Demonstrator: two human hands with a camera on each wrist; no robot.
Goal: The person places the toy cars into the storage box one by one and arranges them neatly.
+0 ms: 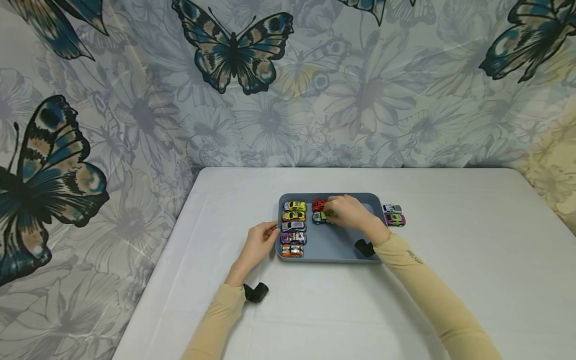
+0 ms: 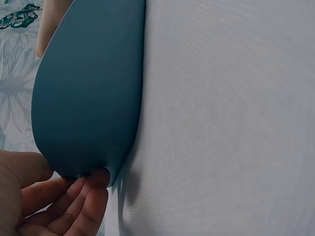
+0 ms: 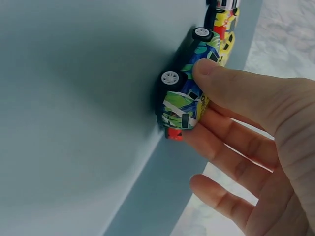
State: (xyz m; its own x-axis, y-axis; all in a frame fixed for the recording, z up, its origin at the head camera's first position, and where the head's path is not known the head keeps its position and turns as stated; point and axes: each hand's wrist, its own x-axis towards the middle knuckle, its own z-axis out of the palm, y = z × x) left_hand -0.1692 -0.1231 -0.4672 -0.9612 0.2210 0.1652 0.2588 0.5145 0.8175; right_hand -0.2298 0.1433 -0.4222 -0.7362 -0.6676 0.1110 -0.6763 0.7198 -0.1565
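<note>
A grey-blue tray (image 1: 342, 245) lies on the table. At its left end my left hand (image 1: 262, 241) holds the rim between thumb and curled fingers, as the left wrist view shows at the tray wall (image 2: 93, 98). Inside the tray, my right hand (image 1: 348, 212) pinches a green and blue toy car (image 3: 189, 83) between thumb and fingers. The car is partly covered by the hand in the head view. Just behind it sits a red toy car (image 1: 318, 205), also partly hidden. Several toy cars, among them an orange one (image 1: 292, 251), form a column along the tray's left side.
Right of the tray, a silver-white toy car (image 1: 392, 208) and a purple and green toy car (image 1: 395, 220) stand on the white-covered table (image 1: 450, 215). A butterfly-patterned cloth (image 1: 270, 130) hangs behind the table. Black wrist cameras sit on both wrists.
</note>
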